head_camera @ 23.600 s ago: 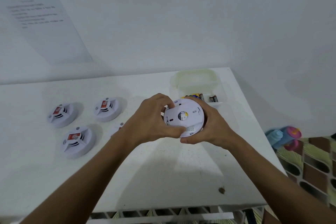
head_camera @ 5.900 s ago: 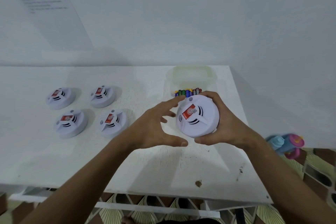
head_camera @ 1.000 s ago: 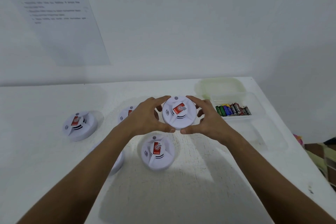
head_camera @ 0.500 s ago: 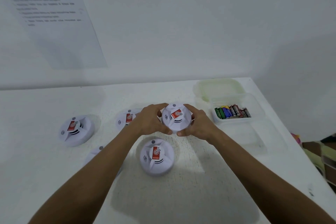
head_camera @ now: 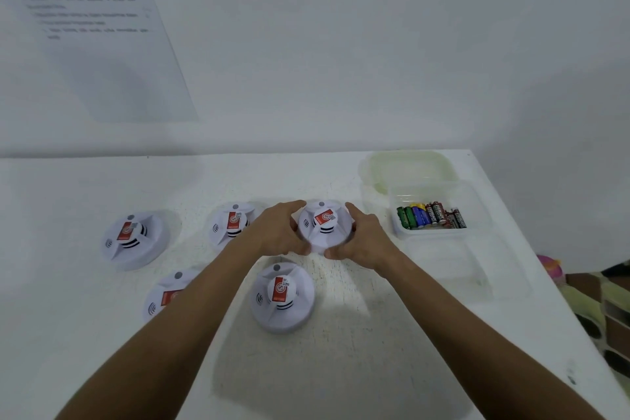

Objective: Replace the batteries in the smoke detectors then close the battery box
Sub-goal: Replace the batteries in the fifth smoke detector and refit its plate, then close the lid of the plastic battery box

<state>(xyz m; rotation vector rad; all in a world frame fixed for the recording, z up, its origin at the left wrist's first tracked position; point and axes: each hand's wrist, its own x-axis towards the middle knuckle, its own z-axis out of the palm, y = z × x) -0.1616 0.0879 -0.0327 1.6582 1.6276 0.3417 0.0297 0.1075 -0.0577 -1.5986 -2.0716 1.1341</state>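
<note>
Five smoke detectors sit on the table [head_camera: 375, 334]: far-left [head_camera: 134, 239], back-middle [head_camera: 231, 223], near-left [head_camera: 167, 297] (half hidden by a forearm), front-middle [head_camera: 282, 297], and one held [head_camera: 324, 227] between two hands, left hand [head_camera: 278, 232] and right hand [head_camera: 363, 237]. One battery box [head_camera: 436, 211] near the right edge, one lid [head_camera: 409, 169], roughly nine batteries [head_camera: 430, 215].

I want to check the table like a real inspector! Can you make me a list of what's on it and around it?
Surface: white table, speckled.
Job's things: five smoke detectors face up; one held detector; open battery box with batteries; lid lying behind it.
Clutter: nothing seen.
Hands: left hand and right hand grip the held detector's sides.
Cables: nothing seen.
Surroundings: printed sheet on wall; blurry coloured things at right.
</note>
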